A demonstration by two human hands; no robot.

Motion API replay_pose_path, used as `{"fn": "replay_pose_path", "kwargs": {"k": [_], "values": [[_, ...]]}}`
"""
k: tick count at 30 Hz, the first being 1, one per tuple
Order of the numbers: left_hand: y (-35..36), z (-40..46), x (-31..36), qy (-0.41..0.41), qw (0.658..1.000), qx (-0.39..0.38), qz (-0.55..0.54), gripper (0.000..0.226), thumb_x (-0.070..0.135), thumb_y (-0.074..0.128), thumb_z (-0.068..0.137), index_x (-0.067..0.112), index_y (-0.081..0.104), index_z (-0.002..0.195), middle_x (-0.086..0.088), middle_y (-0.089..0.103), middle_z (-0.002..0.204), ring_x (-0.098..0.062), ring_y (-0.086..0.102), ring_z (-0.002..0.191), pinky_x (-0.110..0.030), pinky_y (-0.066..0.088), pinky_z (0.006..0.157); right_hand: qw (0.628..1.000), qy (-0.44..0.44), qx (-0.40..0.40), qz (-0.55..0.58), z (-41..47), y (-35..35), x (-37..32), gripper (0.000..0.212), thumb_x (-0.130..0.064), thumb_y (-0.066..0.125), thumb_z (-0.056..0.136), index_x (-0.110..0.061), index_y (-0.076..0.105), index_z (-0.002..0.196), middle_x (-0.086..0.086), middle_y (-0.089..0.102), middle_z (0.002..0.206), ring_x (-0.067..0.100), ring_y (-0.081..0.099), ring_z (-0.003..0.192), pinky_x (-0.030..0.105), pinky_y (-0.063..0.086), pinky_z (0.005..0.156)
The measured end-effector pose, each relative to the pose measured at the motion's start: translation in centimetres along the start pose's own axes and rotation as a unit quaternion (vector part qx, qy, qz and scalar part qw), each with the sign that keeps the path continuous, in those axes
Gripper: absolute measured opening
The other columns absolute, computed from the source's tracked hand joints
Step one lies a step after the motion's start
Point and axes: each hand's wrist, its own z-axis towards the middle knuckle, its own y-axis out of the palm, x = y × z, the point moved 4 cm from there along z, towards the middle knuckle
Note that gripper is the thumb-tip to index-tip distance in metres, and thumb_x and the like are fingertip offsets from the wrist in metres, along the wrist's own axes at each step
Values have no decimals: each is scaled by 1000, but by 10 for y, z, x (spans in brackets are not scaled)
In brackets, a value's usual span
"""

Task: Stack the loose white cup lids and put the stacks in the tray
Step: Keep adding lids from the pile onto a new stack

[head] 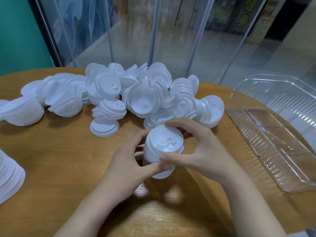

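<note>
A short stack of white cup lids [163, 147] stands above the wooden table [51, 159] in front of me. My left hand [130, 161] grips its left side, thumb across the lower front. My right hand [203, 151] holds the right side, fingers curled over the top rim and thumb on the front. A big heap of loose white lids [130, 94] lies behind my hands, with one single lid [104, 128] flat in front of it. The clear plastic tray [266, 139] lies to the right with nothing in it.
A tipped stack of lids [22, 112] lies at the far left, and another stack [8, 175] pokes in at the left edge. Clear plastic curtain strips [153, 31] hang behind the table. The table's curved edge runs behind the heap.
</note>
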Motion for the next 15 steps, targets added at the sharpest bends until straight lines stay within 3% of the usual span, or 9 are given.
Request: {"fn": "replay_pose_path", "kwargs": {"k": [3,6,8,11,15], "values": [[-1,-1,0,2,1000,1,15,73,46,91,58,45,63,125,22,71,119,-3,66,114,-11,49,89,999,3,9,35,4,-2,7,69,-54,89,60,-39,66,123,-16,68,121,9,62,116,20,48,96],[-8,-2,-1,-3,1000,6,22,74,52,89,57,45,63,125,23,70,120,-3,65,114,-11,49,89,991,22,117,59,19,-9,24,49,-57,79,70,-39,69,114,-15,68,110,11,65,103,26,53,88],[-16,-5,-2,-8,1000,9,22,74,53,88,56,45,63,125,22,70,121,-4,66,114,-11,50,89,989,-8,147,-12,33,-8,34,36,-43,81,81,-33,69,114,-20,63,113,9,63,101,22,51,84],[-28,-11,-2,-14,999,19,21,74,52,89,55,48,64,124,23,70,123,-3,65,116,-10,49,90,984,-37,110,-138,50,7,53,33,-20,77,89,-23,70,121,-16,56,128,6,59,102,27,51,88],[-36,-14,-3,-17,999,15,28,73,52,89,53,57,62,121,25,70,122,-3,65,117,-8,47,90,964,-29,125,-232,60,20,64,30,-14,73,87,-19,71,116,-13,62,121,8,59,93,36,54,78]]}}
